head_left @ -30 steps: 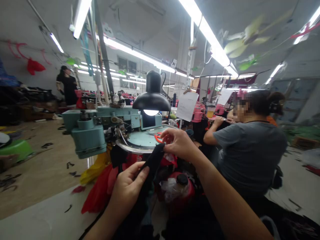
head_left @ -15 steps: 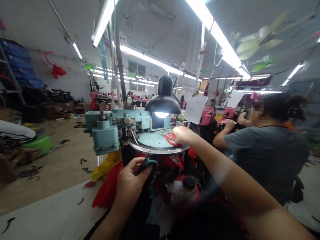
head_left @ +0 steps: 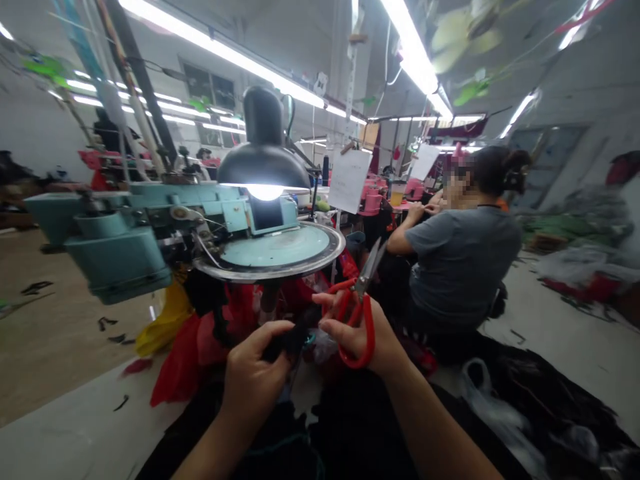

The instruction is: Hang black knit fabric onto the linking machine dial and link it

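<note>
My left hand point(head_left: 255, 380) is closed on a piece of black fabric point(head_left: 295, 338) with a bit of teal edging. Just to the right, my right hand point(head_left: 367, 337) grips red-handled scissors point(head_left: 369, 267), whose blades point up and away from me and stand slightly apart. The tips of my right fingers are close to the fabric; whether they touch it I cannot tell. Beyond both hands stands a teal linking machine point(head_left: 120, 257) with a round dial plate point(head_left: 285, 247), and a black lamp point(head_left: 264, 163) shines above it.
A co-worker in a grey shirt point(head_left: 460, 267) sits to the right. Red bags point(head_left: 175, 363) and a yellow bag point(head_left: 165, 327) hang under the machine. Dark fabric point(head_left: 555, 393) and clear plastic lie at lower right. A paper sheet point(head_left: 349, 180) hangs behind the dial.
My right hand has lifted the scissors off the dial plate and brought them back beside my left hand. The view has turned right and nearer the machine.
</note>
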`<state>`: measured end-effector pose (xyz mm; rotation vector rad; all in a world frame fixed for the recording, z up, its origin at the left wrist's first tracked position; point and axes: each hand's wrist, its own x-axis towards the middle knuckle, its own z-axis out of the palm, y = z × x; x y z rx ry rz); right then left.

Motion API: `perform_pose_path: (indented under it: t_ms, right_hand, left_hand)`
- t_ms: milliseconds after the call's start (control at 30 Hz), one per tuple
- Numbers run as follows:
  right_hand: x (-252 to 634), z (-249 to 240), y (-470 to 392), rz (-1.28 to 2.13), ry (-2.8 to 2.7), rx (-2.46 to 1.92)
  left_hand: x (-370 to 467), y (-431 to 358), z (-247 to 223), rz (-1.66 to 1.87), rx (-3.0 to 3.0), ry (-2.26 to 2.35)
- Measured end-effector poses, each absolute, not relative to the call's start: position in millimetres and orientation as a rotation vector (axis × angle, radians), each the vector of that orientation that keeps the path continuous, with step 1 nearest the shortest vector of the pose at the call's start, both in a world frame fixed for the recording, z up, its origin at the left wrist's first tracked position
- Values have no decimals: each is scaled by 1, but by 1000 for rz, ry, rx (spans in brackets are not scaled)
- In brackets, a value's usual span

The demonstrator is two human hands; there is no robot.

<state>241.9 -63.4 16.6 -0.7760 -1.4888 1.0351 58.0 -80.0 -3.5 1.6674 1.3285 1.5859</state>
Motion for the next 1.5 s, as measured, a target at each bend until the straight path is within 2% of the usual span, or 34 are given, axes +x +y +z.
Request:
perform_pose_path:
  t_ms: [133,233,333,467,567,900,1367,1500]
  right_hand:
    - [244,17,-51,1215,-1551,-639]
    - [239,18,-56,1083,-1536,-722]
    - [230,22,-67,908,-1489,-821]
    - [224,25,-69,890,-1467,-835]
    - [235,17,-61,853,-1406,-878]
    - [268,-44,-66,1083,-1922,-1069]
    - [254,-43,-68,1358,-1905,-881]
    - [244,-37,-65,1353,-1629,-815]
  left_hand:
    - [63,-84,-3,1303,1499,1114]
    - [61,-86,0,1095,1247,918]
    - [62,-87,2,1206,1131,806]
    - [65,-87,4,1352,1228,1092]
    - [63,-87,7,1345,1026,1128]
    - [56,-85,8,1245,644,917]
    - [53,-88,4,1160,513,849]
    - [58,-91,4,1189,610,899]
